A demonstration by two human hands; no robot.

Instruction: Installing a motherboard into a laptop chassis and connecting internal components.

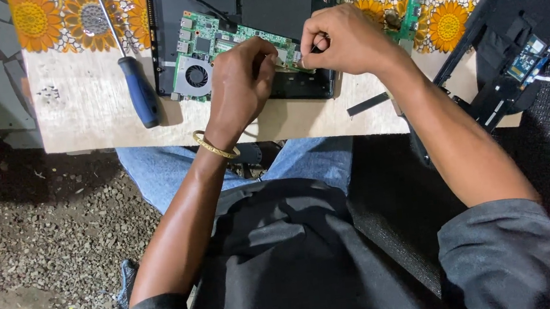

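An opened black laptop base (171, 24) lies on the table with its green motherboard (212, 37) and round cooling fan (196, 76) exposed. My left hand (238, 78), a gold bangle at its wrist, rests on the right part of the board with fingers curled down onto it. My right hand (341, 39) sits beside it at the board's right end, thumb and forefinger pinched together on a small part I cannot make out. The two hands nearly touch.
A blue-handled screwdriver (139, 90) lies left of the laptop. A black laptop cover (516, 34) with a small blue board sits at the right edge, a narrow green circuit strip (413, 0) behind my right hand. The sunflower-patterned tablecloth (64, 20) covers the far table; gravel floor lies below left.
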